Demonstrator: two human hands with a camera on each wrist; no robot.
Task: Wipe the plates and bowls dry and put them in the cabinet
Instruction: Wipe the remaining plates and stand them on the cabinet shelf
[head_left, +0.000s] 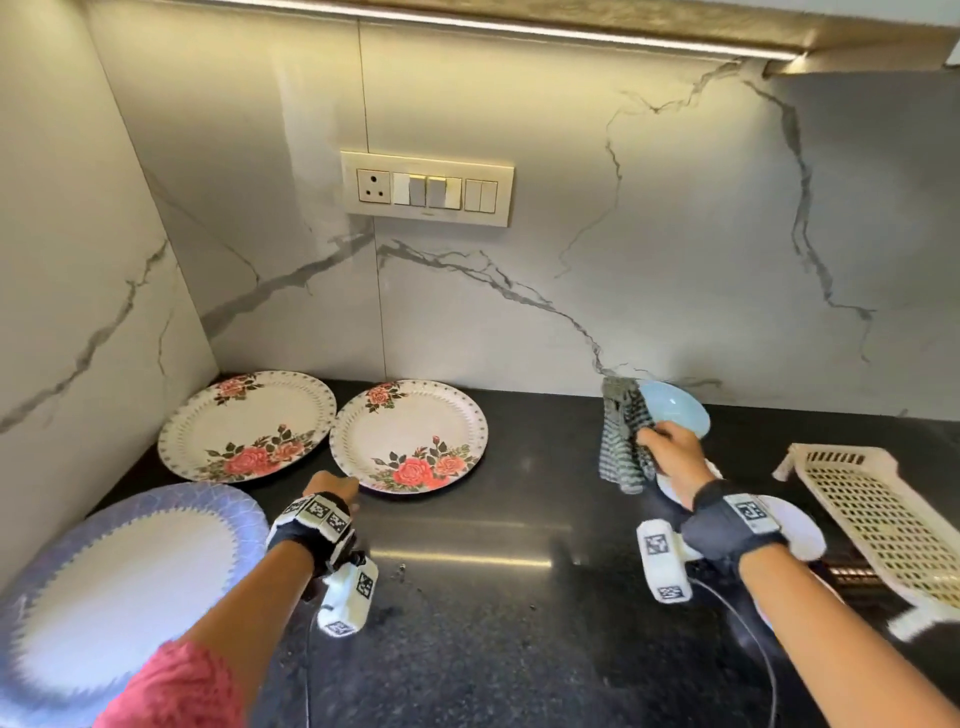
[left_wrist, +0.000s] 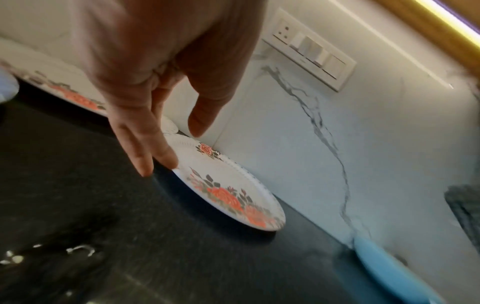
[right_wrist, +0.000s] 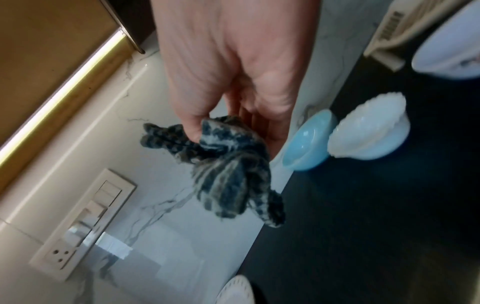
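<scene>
We see our left hand (head_left: 332, 488) with fingers (left_wrist: 145, 148) straight and relaxed, holding nothing, fingertips at the near rim of the round white rose-patterned plate (head_left: 410, 436) lying flat on the black speckled stone worktop (head_left: 493, 597); whether they touch it we cannot tell. A second rose-patterned plate (head_left: 247, 423) lies at its 9 o'clock. A large blue-rimmed white plate (head_left: 119, 587) sits at 7 o'clock. Our right hand (head_left: 675, 457) grips a bunched grey-and-white checked cloth (head_left: 623, 436). Beyond it, at 1 o'clock, a pale blue bowl (right_wrist: 309, 142) stands beside a white scalloped bowl (right_wrist: 369, 131). A cream perforated plastic tray (head_left: 878, 514) lies at 3 o'clock.
</scene>
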